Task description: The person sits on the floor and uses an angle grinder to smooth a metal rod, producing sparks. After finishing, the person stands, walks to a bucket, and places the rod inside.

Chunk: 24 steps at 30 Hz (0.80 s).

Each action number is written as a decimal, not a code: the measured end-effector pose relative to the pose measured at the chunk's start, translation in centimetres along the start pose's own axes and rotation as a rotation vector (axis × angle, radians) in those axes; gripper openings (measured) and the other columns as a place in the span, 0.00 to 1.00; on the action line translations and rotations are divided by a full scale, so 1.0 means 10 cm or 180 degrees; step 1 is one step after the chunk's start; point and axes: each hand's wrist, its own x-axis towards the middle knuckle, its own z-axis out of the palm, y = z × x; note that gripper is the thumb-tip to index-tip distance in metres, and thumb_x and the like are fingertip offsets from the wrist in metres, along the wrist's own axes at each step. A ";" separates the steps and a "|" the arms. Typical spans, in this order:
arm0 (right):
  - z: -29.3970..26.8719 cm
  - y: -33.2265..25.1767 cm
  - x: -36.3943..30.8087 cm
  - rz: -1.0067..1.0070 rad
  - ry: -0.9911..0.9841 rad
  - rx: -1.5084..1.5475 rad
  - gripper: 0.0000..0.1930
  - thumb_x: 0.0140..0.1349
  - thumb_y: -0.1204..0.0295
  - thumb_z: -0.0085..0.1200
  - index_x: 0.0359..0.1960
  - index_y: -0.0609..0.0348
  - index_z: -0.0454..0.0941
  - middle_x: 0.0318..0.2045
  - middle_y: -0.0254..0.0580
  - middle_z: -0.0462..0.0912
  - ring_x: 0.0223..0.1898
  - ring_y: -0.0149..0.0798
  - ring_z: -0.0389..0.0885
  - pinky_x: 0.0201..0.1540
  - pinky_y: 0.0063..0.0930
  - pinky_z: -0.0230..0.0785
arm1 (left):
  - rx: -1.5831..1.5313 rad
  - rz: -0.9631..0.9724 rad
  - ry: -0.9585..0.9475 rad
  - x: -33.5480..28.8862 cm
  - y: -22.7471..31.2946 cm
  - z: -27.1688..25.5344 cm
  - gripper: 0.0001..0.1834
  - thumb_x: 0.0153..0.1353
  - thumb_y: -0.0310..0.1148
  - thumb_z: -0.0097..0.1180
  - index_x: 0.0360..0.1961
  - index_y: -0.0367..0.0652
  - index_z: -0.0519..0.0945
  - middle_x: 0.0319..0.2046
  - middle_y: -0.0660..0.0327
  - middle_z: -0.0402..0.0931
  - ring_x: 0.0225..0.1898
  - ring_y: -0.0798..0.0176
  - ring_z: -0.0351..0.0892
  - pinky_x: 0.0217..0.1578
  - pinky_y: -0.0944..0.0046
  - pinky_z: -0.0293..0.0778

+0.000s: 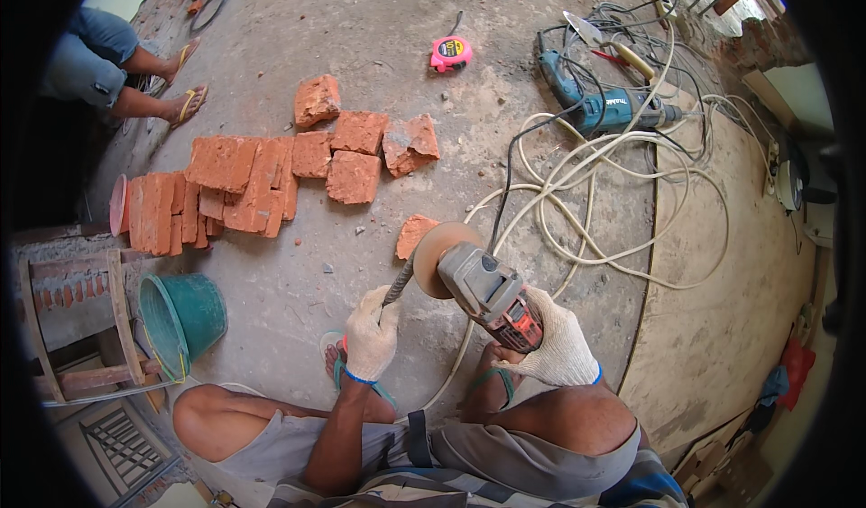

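Both my hands wear white knitted gloves. My left hand [372, 338] is closed around a short, dark ribbed steel rod [398, 282], which points up and away from me. Its far end lies at the edge of the brown disc [437, 248] of an angle grinder [492, 293]; whether they touch I cannot tell. The grinder has a grey head and a red and black body. My right hand [561, 341] grips that body from the right, its fingers partly hidden beneath. A broken brick piece [415, 235] lies on the floor just beyond the disc.
Red bricks [221, 163] are stacked at the left, beside a green bucket [185, 318]. A pink tape measure [450, 54] lies farther off. At the right are a teal power drill [618, 109], tangled cables [586, 192] and a wooden board [713, 327]. Another person's feet [185, 106] show far left.
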 end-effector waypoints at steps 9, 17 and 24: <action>-0.01 -0.01 0.00 0.0049 -0.0031 -0.0025 0.50 0.49 0.59 0.84 0.74 0.60 0.71 0.55 0.55 0.89 0.57 0.54 0.92 0.60 0.42 0.83 | 0.0052 0.0205 0.0013 0.01 -0.02 0.00 0.13 0.76 0.31 0.63 0.56 0.35 0.84 0.39 0.48 0.84 0.39 0.45 0.87 0.42 0.51 0.80; 0.00 0.01 0.01 0.0076 -0.0017 0.0012 0.51 0.48 0.59 0.84 0.74 0.61 0.72 0.55 0.55 0.89 0.57 0.55 0.91 0.61 0.42 0.83 | 0.0074 0.0284 0.0018 0.01 -0.01 0.01 0.12 0.76 0.30 0.63 0.55 0.36 0.84 0.40 0.48 0.85 0.40 0.44 0.88 0.43 0.51 0.81; 0.00 0.00 0.00 0.0085 -0.0002 -0.0028 0.51 0.48 0.59 0.85 0.74 0.62 0.71 0.55 0.56 0.89 0.57 0.54 0.91 0.61 0.42 0.83 | 0.0056 0.0190 -0.0038 0.01 -0.03 0.00 0.12 0.75 0.30 0.63 0.55 0.36 0.84 0.41 0.48 0.85 0.41 0.43 0.88 0.43 0.50 0.81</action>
